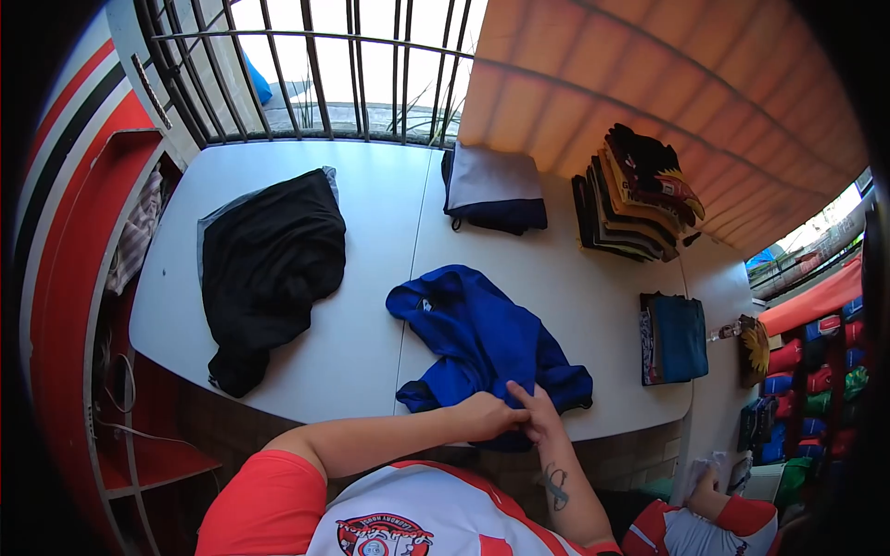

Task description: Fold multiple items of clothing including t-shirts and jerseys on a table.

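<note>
A royal-blue garment [480,340] lies loosely crumpled before me, with a small tag at its far left end. Its near part droops past the table's front edge, beneath my hands. My left hand [487,417] comes across from the left, its fingers curled against my right hand. My right hand [541,413] rests at the garment's near side, thumb raised. The two hands touch each other, and their fingertips are hidden, so any cloth between them does not show. To the left a black garment with grey trim [274,271] lies spread and rumpled.
The white table [368,208] carries a folded grey and navy garment [495,184], a tall stack of folded shirts [629,194] and a smaller teal-topped stack [678,339]. Red shelving [66,320] borders the left; window bars [313,69] the back. Another person [716,525] is at lower right.
</note>
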### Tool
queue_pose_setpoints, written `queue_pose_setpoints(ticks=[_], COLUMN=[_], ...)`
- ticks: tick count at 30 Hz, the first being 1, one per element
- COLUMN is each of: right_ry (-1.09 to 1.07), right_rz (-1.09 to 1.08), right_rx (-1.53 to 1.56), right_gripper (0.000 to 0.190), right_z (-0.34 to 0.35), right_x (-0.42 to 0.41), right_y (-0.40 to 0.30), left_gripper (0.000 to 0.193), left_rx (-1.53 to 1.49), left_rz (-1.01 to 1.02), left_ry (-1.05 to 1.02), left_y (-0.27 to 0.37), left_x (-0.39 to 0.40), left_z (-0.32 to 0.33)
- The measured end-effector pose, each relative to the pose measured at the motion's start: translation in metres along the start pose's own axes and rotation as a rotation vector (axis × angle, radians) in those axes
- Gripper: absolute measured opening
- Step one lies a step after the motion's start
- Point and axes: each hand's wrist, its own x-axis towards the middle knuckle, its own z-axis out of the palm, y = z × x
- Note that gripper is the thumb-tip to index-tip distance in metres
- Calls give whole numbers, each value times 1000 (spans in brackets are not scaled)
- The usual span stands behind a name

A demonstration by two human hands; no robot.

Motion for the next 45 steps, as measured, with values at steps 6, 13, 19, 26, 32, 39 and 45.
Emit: queue_pose_setpoints(ticks=[6,13,19,26,32,39,45], right_ry=[74,121,-479,-125,332,-278,-942], right_rz=[-4,-479,-367,-546,-336,138,52], right_rx=[-121,-665,393,857,-475,420,1020], right_gripper=[32,25,28,51,55,40,33], right_z=[-31,-48,-83,-234,-308,-233,-140], right_x=[28,-30,-180,-205,-139,-101,-124], right_y=[22,-22,-94,-87,78,179,49], left_gripper=[23,79,93,38,48,50,46], left_rx=[-702,200,205,-1188,-2157,-2109,-1665], left_rz=[-544,-960,-1333,-1194,-166,64,-776], left_ry=[-169,609,691,450,141,327,754], left_y=[27,-52,-106,-24,188,265,129], left_x=[-40,-59,-47,-9,59,54,-64], left_z=[6,4,33,74,25,-35,49])
